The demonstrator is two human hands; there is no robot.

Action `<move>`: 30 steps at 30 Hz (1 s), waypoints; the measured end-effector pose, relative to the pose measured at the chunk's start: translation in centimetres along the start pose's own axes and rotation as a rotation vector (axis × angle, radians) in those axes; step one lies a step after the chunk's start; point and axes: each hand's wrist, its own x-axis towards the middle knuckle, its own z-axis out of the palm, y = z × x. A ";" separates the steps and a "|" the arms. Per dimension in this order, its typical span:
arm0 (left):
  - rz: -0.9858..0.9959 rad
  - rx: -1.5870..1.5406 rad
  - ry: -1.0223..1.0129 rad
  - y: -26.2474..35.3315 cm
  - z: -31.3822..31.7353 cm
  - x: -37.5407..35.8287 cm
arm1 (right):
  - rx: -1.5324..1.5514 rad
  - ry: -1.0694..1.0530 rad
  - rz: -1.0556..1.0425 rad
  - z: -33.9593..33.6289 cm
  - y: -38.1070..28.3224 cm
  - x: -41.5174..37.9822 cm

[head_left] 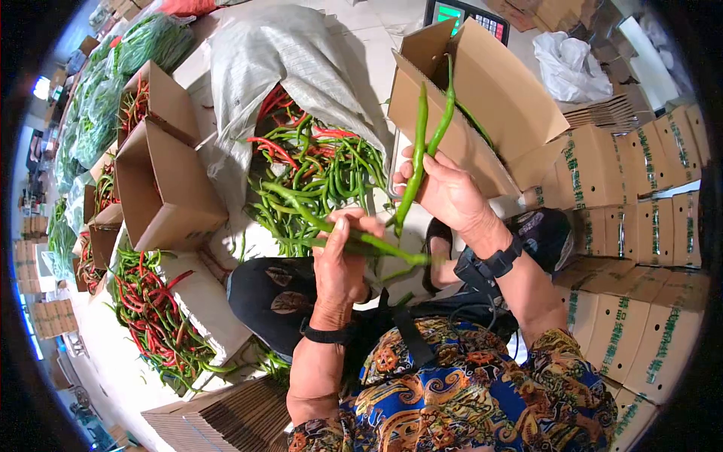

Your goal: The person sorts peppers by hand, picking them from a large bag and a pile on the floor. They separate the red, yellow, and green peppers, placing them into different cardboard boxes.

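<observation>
My left hand (337, 264) is closed around long green chili peppers (297, 202), slanting across the fingers, their near ends blurred. My right hand (454, 197) is closed on two long green chilies (419, 143) pointing up, side by side, with the thumb across them. Just beyond my hands, a white woven sack (290, 56) lies open, spilling a heap of green and red chilies (316, 169). Beside my right hand stands an open cardboard box (520, 98); part of a green chili shows inside it.
At left are open cardboard boxes (181, 203) and a pile of red and green chilies (154, 320) beside a white foam box. Stacked printed cartons (617, 331) line the right. Flattened cardboard (233, 410) lies at lower left. A scale (482, 22) and white plastic bag (570, 66) are behind.
</observation>
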 end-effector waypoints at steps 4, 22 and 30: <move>-0.082 -0.033 0.001 0.8 0.3 -0.2 | -0.239 0.077 0.142 1.1 -0.2 -1.3; -0.005 -0.177 0.058 0.2 -0.2 1.4 | -0.262 0.041 0.504 4.1 1.9 -4.7; -0.003 -0.235 -0.025 0.3 -0.1 1.3 | -0.267 -0.050 0.447 4.0 2.4 -4.9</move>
